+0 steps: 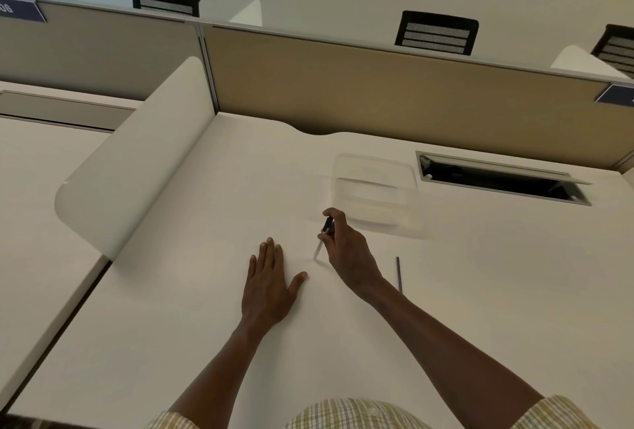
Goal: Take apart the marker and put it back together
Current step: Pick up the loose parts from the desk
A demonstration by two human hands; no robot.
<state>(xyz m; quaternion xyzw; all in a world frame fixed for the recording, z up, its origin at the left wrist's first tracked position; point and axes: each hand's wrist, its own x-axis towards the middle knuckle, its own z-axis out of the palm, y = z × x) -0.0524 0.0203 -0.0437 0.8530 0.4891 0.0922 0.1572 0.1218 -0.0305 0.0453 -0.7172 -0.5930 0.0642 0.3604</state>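
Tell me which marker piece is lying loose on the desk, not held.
The thin dark rod lies alone on the desk, right of the right hand. The other piece, the marker body, is gripped in that hand.

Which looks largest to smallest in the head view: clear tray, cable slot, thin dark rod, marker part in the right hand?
1. Cable slot
2. Clear tray
3 and 4. Thin dark rod and marker part: similar, and the right hand partly hides the marker, so unranked.
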